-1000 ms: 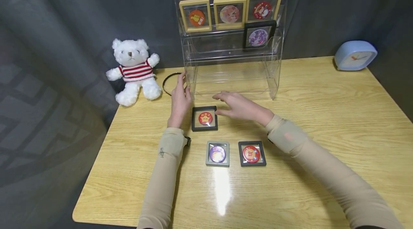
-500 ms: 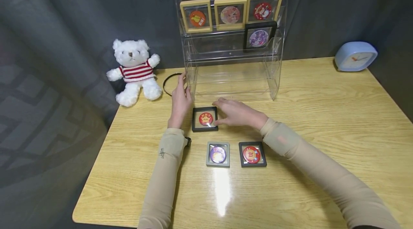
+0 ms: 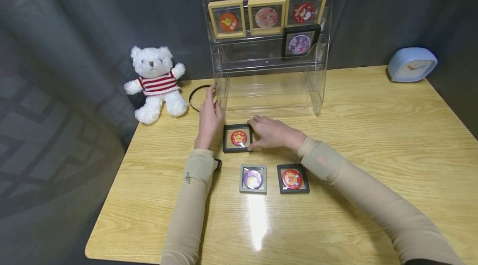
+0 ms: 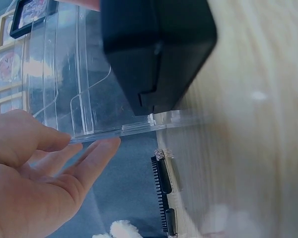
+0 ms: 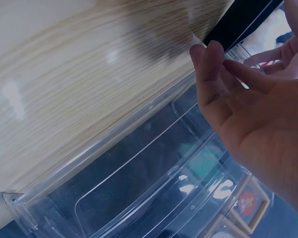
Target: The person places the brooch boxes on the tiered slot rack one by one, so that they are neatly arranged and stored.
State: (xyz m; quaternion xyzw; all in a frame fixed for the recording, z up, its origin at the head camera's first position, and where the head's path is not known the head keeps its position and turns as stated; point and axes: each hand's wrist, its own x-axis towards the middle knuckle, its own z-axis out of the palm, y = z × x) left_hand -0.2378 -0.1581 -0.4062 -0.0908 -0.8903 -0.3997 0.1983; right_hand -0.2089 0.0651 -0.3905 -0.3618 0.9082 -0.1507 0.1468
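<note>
My left hand [image 3: 209,117] pinches the left side panel of a clear acrylic display rack [image 4: 134,130], thumb on one side and fingers on the other. A black square display frame [image 3: 224,138] with a round red star badge [image 3: 238,137] lies in front of the rack. At its right edge is my right hand [image 3: 274,132], thumb at the near corner and fingers at the far corner, gripping it. The right wrist view shows the curled fingers [image 5: 208,64] by this frame's dark side. Nearer me lie a grey frame [image 3: 241,178] and another black frame [image 3: 306,184], each holding a badge.
On the rack's upper tier stand several yellow frames [image 3: 274,31], with a black frame [image 3: 284,43] one tier lower. A white teddy bear [image 3: 158,84] sits at the back left, beside a black toothed hairband [image 3: 194,91]. The blue clock [image 3: 396,64] is at the back right.
My right hand has moved slightly left and toward me, and its thumb and fingers have closed on the black frame's right edge. The left hand stays at the rack.
</note>
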